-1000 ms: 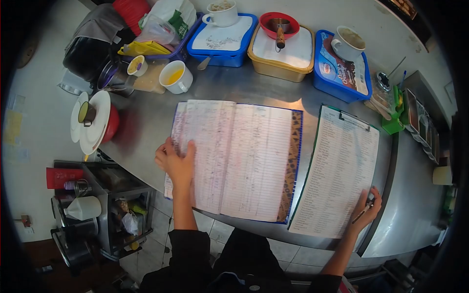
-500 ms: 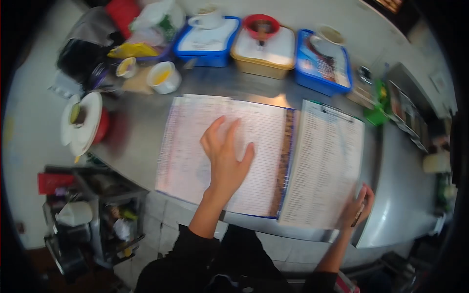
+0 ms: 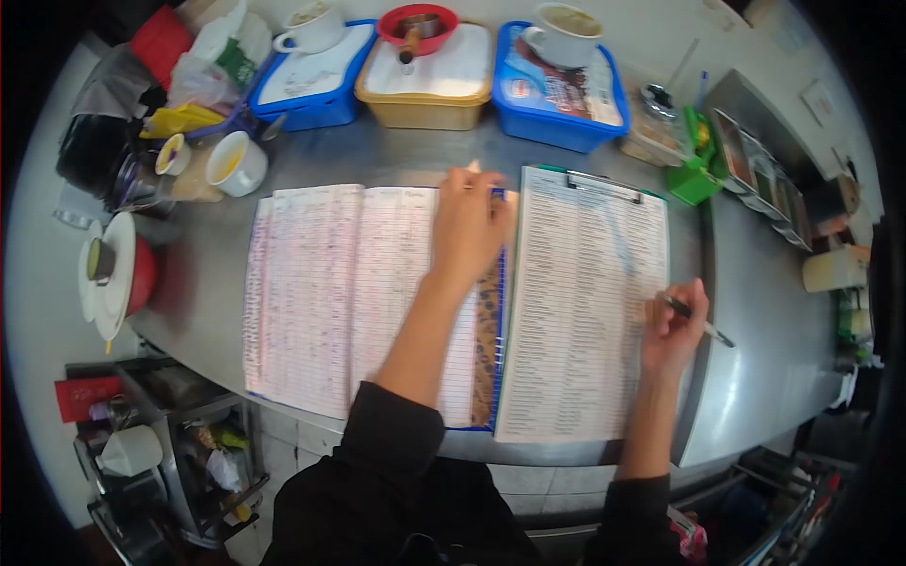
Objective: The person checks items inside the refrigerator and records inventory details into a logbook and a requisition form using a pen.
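An open ruled notebook (image 3: 302, 283) with handwritten columns lies on the steel counter. My left hand (image 3: 467, 231) is over the upper right of its right-hand page, fingers curled together; what they hold, if anything, is hidden. Beside the notebook, to the right, is a clipboard with a printed list (image 3: 580, 311) under its metal clip (image 3: 604, 185). At the list's right edge my right hand (image 3: 672, 325) grips a pen (image 3: 700, 323), which points out to the right.
Along the back of the counter stand a blue tub (image 3: 316, 104), a tan tub (image 3: 423, 108) and another blue tub (image 3: 566, 132), with cups and a red bowl (image 3: 444, 36) on their lids. White cups (image 3: 238, 162) and stacked plates (image 3: 118, 274) are on the left.
My left hand has moved from mid-notebook up and right, its spread fingers now curled. My right hand has risen along the list's edge, and the pen has swung outward. The view has shifted.
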A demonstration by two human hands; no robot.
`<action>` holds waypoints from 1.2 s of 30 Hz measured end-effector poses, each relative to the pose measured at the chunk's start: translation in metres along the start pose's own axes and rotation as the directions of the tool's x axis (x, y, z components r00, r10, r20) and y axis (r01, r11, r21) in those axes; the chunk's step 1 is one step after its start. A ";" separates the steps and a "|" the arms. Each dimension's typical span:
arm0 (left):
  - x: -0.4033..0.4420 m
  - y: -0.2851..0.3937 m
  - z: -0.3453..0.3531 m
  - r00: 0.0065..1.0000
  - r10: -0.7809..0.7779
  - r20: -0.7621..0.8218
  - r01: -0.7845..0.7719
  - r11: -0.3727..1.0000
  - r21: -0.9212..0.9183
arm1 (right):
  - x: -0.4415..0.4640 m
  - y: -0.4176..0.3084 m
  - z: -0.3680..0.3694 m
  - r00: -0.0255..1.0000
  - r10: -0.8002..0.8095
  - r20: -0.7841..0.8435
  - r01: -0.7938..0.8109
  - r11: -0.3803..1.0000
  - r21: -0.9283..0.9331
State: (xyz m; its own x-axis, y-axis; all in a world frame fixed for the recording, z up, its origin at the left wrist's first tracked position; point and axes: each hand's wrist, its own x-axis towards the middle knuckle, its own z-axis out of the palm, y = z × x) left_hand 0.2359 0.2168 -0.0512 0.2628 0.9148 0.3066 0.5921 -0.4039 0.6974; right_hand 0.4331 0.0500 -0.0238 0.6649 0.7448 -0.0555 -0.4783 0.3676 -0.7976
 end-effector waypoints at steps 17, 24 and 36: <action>-0.001 0.000 -0.004 0.980 0.149 0.134 -0.113 0.964 -0.240 | 0.000 0.019 -0.002 0.909 -0.289 -0.301 0.147 0.897 -0.417; 0.003 0.005 -0.002 0.967 0.146 0.209 -0.103 0.974 -0.201 | 0.009 0.015 -0.026 0.941 -0.212 -0.262 0.135 0.949 -0.284; 0.005 0.004 -0.004 0.962 0.145 0.232 -0.091 0.969 -0.230 | 0.009 0.016 -0.020 0.931 -0.236 -0.279 0.141 0.937 -0.320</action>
State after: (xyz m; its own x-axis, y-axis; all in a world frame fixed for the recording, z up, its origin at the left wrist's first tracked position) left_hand 0.2366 0.2197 -0.0446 0.5151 0.8210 0.2461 0.3748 -0.4740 0.7967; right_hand 0.4430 0.0513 -0.0486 0.8918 0.4513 -0.0314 -0.1704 0.2709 -0.9474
